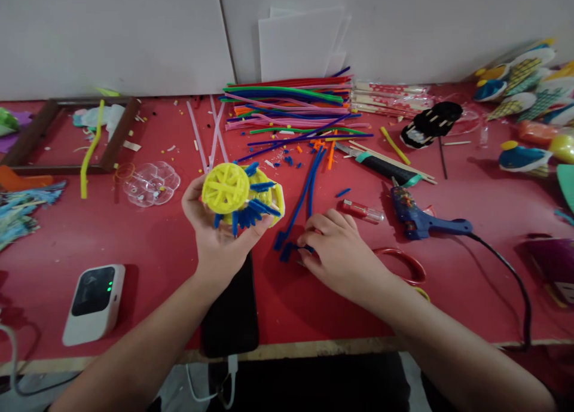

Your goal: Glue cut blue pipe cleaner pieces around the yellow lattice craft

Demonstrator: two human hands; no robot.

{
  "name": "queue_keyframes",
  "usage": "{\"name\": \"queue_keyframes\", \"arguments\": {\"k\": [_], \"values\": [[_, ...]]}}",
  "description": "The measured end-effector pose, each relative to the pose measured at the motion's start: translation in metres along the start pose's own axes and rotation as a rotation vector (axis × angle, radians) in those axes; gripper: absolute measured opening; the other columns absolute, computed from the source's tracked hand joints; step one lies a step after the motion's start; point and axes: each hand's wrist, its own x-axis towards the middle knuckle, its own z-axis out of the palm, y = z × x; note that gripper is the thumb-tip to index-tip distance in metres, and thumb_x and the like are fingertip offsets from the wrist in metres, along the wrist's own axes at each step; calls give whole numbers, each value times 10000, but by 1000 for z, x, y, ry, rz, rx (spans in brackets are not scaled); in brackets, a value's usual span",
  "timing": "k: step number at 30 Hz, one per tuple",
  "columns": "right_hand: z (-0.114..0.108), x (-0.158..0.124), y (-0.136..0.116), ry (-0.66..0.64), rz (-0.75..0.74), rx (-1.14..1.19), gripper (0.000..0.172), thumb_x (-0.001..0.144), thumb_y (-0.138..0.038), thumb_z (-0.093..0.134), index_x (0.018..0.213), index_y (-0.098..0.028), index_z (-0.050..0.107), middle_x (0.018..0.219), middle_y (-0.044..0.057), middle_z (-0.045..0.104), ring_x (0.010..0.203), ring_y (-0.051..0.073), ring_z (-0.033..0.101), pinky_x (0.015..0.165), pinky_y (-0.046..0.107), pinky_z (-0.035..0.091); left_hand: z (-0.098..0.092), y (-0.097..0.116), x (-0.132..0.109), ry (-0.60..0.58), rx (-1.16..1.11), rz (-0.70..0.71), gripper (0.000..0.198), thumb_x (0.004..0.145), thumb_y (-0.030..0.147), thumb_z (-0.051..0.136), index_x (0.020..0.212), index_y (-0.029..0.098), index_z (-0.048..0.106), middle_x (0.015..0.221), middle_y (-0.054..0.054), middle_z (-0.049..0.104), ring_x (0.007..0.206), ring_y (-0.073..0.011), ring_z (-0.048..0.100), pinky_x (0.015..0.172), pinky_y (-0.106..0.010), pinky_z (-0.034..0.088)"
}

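Note:
My left hand (216,241) is closed around a yellow craft model (225,188) with a round, spoked top and blue pipe-cleaner pieces sticking out of it. It is held up over the table, above a black phone (233,307). My right hand (341,250) rests low at the table, fingertips pinched at small dark blue pipe-cleaner pieces (287,252). What exactly lies between those fingertips is partly hidden. Two long blue pipe cleaners (301,197) run away from there toward the back. Red-handled scissors (415,268) lie partly hidden behind my right wrist.
Coloured pipe cleaners (287,104) are heaped at the back. A blue glue gun (421,217), its cord trailing, and a utility knife (381,165) lie to the right. At left are a white device (95,304), a clear flower-shaped tray (152,183) and a brown frame (119,134).

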Motion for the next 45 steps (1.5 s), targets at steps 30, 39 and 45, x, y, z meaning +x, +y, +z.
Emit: {"name": "queue_keyframes", "arguments": {"k": [30,39,45], "values": [[-15,-7,-3,568,-88,630,215,906,-85,641,1022,-239,735,995,17,792,915,150,762,817,266,631,0,-5,3,-80,116,454,1024,498,496,918,1404,345,464,1194,-43,448,1016,-215,524,853,-369,544],[-21,-8,-6,592,-137,493,204,888,-72,657,962,-245,734,861,-15,787,735,129,743,711,232,636,1,2,-1,-110,174,414,959,532,426,925,1367,348,461,1236,-61,454,1021,-230,547,830,-393,540],[-21,-7,-8,626,-160,455,202,877,-84,657,973,-238,745,870,6,791,745,137,749,719,238,651,3,-2,-2,-89,148,372,908,570,496,895,1370,382,479,1238,-48,480,1022,-251,554,833,-427,543]]}}
